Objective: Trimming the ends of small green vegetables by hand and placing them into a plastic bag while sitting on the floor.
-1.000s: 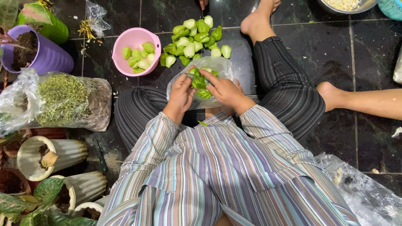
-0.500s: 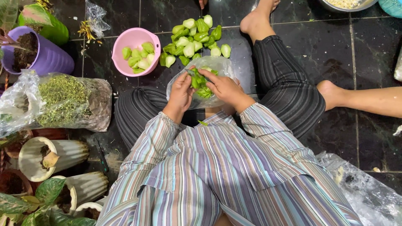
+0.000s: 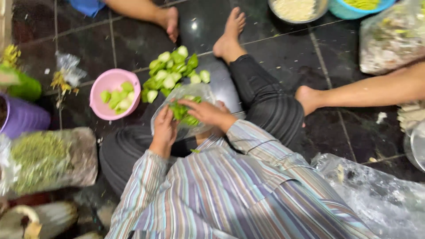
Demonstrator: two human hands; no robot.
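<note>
Centrally, one clear plastic bag (image 3: 186, 95) of green vegetable pieces (image 3: 182, 113) sits in the lap of a seated person in a striped shirt (image 3: 230, 194) and dark trousers (image 3: 270, 106).

Left hand (image 3: 164, 128): on the bag's left edge, fingers curled around the plastic, gripping it.

Right hand (image 3: 206, 111): laid over the bag's mouth from the right, fingers bent down onto the green pieces; whether it pinches one cannot be told, as the view is blurred.

Loose pile of cut green vegetables (image 3: 175, 71): on the dark tiled floor (image 3: 336, 137), just beyond the bag and touching its far side.

Pink bowl (image 3: 110, 94): on the floor left of the pile, holding several more pale green pieces.

Purple pot (image 3: 20, 117) and a green container (image 3: 22, 86): far left edge.

Large bag of chopped greens (image 3: 51, 157): lying on its side near the person's left knee.

Crumpled clear plastic sheet (image 3: 376, 194): lower right, beside the shirt.

Metal bowl of pale shreds (image 3: 295, 9) and a teal basin (image 3: 358, 6): top edge.

Other people's bare feet (image 3: 170, 22) and a lower leg (image 3: 376, 90): top and right, well apart from the hands.
</note>
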